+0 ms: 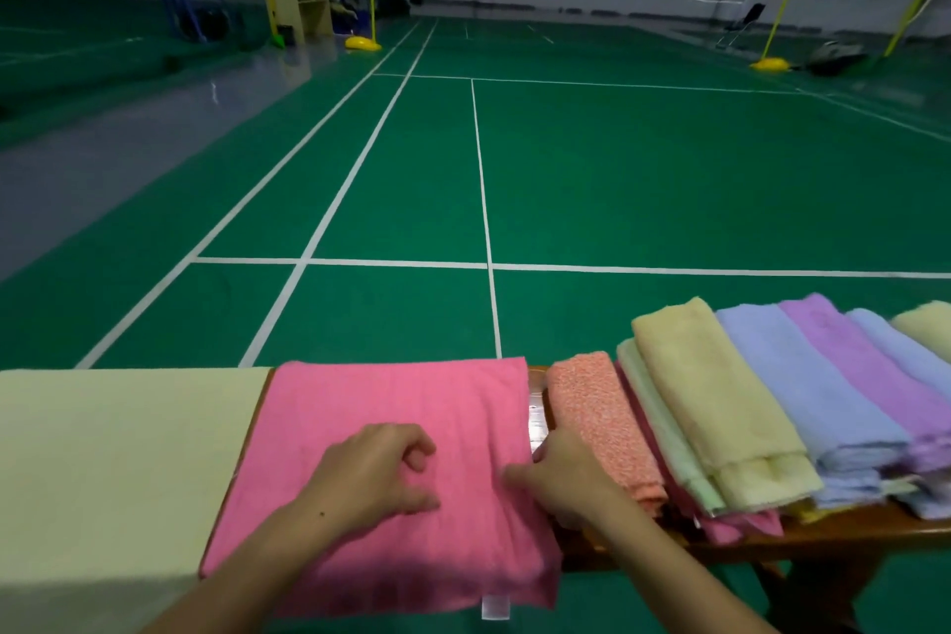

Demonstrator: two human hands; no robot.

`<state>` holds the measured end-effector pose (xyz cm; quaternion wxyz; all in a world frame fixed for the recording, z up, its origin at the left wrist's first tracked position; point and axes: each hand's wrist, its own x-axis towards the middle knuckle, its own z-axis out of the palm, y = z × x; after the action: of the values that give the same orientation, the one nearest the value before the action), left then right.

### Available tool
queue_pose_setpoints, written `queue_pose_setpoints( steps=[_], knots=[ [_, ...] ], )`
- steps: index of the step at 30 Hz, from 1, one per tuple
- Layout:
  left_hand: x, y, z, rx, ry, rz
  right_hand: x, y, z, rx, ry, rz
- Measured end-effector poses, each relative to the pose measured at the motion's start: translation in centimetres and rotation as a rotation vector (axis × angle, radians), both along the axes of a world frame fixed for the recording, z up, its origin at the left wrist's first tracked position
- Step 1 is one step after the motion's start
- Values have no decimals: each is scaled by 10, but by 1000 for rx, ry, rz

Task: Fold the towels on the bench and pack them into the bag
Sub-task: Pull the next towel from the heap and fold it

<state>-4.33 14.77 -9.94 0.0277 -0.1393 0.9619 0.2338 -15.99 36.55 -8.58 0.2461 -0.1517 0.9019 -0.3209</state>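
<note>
Where the wooden table (844, 538) shows, a nubby pink towel (391, 427) lies flat, its blank white tag (495, 608) overhanging the near edge. Left hand (373, 471) rests on it with loosely curled fingers; right hand (561, 476) pinches its right edge beside rolled pastel towels (746, 402).

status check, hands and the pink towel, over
Left hand curled on pink towel; right hand at its right edge. Towel flat on bench. Folded stack to the right, not blocking.
</note>
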Motion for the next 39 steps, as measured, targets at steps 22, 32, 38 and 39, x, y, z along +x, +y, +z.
queue_pose_setpoints(
  steps=[22,32,38,39],
  knots=[
    [-19,-2,26,294,7,-347,30,-22,2,-516,112,253],
    [-18,-18,28,445,148,-214,18,-6,-2,-390,-56,212],
    [-17,-23,36,511,228,-145,17,8,-2,-245,-65,334],
    [-16,-24,37,543,224,-130,16,10,-3,-239,-55,352]
  ],
)
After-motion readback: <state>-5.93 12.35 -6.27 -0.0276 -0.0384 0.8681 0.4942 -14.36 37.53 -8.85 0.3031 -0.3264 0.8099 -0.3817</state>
